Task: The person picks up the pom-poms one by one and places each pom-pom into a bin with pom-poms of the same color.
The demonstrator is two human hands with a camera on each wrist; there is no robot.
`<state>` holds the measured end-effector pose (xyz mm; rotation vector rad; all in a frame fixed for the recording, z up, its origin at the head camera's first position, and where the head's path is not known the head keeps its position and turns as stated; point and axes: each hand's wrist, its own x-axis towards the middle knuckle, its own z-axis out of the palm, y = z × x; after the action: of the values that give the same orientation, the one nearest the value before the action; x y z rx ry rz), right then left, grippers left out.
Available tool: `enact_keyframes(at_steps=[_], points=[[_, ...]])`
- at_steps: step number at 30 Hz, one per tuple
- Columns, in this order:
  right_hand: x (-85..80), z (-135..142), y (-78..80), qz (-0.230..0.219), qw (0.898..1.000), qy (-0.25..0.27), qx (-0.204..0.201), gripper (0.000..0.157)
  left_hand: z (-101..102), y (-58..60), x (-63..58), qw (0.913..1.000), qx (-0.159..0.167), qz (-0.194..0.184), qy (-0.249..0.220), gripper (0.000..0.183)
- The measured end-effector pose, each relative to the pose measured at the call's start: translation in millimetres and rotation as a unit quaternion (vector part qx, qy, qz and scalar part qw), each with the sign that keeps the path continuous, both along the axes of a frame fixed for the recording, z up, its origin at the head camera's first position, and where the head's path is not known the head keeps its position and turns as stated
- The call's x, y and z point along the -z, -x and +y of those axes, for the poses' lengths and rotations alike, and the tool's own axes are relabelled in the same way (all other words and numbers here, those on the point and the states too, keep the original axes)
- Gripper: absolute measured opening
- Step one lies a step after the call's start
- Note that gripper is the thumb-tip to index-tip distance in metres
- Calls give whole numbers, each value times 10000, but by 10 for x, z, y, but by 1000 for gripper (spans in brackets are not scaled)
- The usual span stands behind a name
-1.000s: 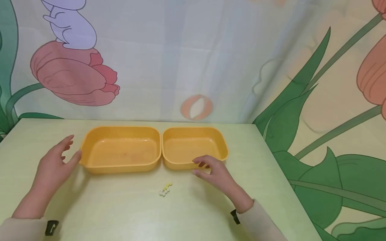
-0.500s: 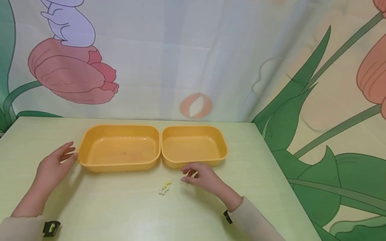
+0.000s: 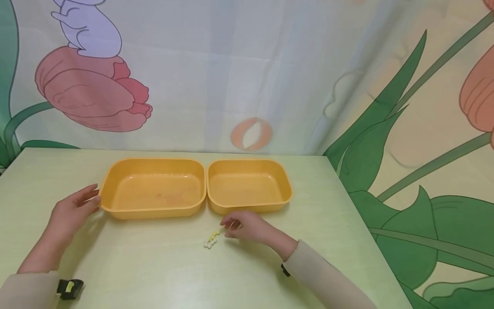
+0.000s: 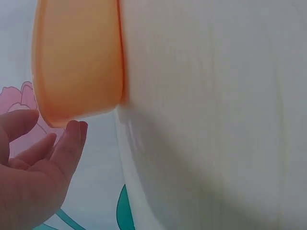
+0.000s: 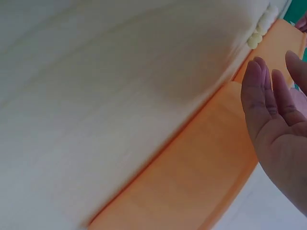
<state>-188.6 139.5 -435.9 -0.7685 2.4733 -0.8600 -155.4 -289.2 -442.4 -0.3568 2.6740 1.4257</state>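
Two yellow plastic trays stand side by side on the table, a larger tray on the left and a smaller tray on the right. My left hand is at the larger tray's left end, fingers loosely bent; the left wrist view has its fingertips close by the rim, and contact is hard to make out. Small round yellow and white pieces, like pills, lie together on the table before the trays. Just right of them hovers my right hand, thumb and fingers apart, holding nothing.
The pale green table ends at the back against a printed curtain with flowers and a white animal. Each wrist wears a dark strap device.
My right hand has moved left and slightly down, from the smaller tray's front edge to beside the pills. The left hand has lowered slightly near the larger tray's end.
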Motion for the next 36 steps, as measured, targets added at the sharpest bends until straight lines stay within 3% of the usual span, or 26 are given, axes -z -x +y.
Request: enact_keyframes(at_steps=[5, 11, 20, 36], points=[[54, -69, 63, -104, 9998, -141, -49, 23, -25, 5, 22, 9999, 28, -62, -75, 68], [83, -128, 94, -107, 9995, -262, -104, 19, 9, 1, 34, 9975, -17, 97, -704, 62], [174, -192, 115, -59, 9990, -418, -126, 11, 37, 33, 63, 9933, -180, -312, -1100, 62], [168, -221, 125, 40, 9989, -453, -142, 4, 42, 57, 82, 9919, -353, -372, -1163, 60]])
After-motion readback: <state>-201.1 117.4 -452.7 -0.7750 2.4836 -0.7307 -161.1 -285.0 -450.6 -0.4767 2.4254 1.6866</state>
